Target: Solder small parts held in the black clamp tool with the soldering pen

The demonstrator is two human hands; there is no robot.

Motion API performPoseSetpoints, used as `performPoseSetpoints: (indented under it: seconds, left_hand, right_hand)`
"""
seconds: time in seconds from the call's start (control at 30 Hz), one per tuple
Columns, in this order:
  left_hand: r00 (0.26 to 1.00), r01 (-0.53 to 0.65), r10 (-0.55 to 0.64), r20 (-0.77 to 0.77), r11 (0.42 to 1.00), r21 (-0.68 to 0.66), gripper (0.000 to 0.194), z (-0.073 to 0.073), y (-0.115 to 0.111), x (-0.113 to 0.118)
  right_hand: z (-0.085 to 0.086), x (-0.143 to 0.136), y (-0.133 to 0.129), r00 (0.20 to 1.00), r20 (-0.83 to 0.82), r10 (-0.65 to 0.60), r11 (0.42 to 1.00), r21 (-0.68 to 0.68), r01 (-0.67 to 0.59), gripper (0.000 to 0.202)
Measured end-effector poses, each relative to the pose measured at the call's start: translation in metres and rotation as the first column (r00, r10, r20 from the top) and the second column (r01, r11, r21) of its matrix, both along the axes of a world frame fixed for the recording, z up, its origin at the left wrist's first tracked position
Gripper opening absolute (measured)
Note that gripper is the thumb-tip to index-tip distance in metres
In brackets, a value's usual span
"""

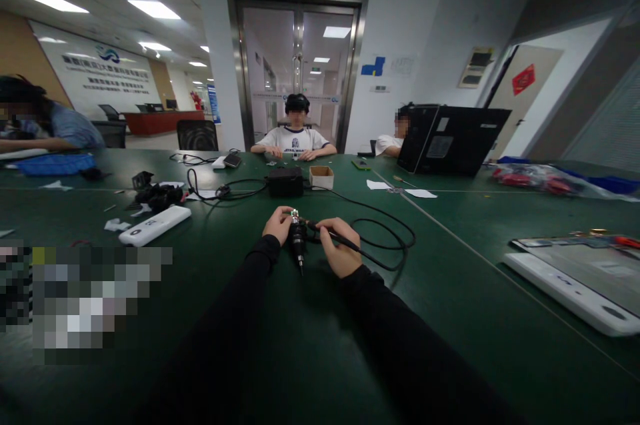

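My left hand [279, 225] is closed, its fingertips pinching at a small green-and-silver piece [295, 214], too small to name. Directly below that piece, a black screwdriver-like tool [299, 242] points its thin metal tip toward me. Whether the piece is joined to this tool I cannot tell. My right hand [341, 246] grips a slim black pen-like tool [350, 244] with a cord at its rear. The front end of the pen-like tool reaches left, close beside the black screwdriver-like tool; its exact tip is unclear.
A black box [285, 182] with cables and a small open carton [321, 178] stand ahead. The black cord [407, 225] loops right. A white power bank-like device [156, 225] lies left, another white device [570, 292] right. A person [297, 138] sits opposite; a black computer case [450, 140] stands far right.
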State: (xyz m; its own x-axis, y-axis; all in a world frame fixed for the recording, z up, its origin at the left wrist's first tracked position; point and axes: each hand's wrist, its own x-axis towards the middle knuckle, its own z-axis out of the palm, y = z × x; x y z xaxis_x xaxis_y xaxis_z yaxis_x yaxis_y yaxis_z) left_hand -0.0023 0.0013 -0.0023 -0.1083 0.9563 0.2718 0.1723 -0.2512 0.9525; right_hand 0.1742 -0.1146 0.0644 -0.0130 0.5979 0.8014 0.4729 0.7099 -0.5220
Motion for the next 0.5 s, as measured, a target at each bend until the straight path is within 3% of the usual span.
performPoseSetpoints:
  seconds: [0.5]
  left_hand:
    - [1.0,-0.014,0.014,-0.026,0.999,-0.029,0.019,0.0062,-0.005,-0.0002]
  right_hand:
    - [-0.0014,0.0003,0.0005,1.0,0.003,-0.007,1.0,-0.018,0.007,0.016]
